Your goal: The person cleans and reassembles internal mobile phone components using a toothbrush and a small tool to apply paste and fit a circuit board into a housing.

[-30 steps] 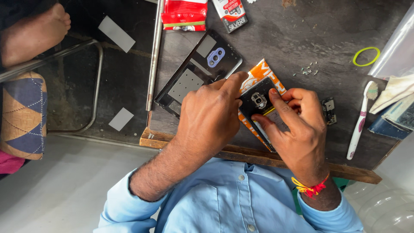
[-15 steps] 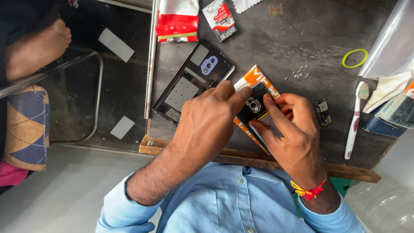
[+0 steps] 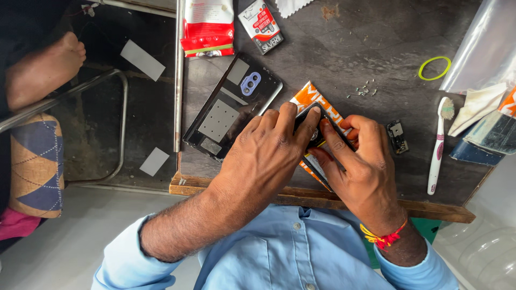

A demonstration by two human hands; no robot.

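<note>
Both hands at the tabletop's near edge: left hand and right hand have fingers clamped on a small black phone part, over an orange packet. Just left lies a phone back cover; toothbrush near the right edge. At the far edge sits a red-and-white packet; grey floor below.

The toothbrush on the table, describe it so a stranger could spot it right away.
Start at the dark worktable and go toward its right end, past the right hand. The toothbrush lies there, bristles away from the person. It is the only long, thin white thing there.
</note>
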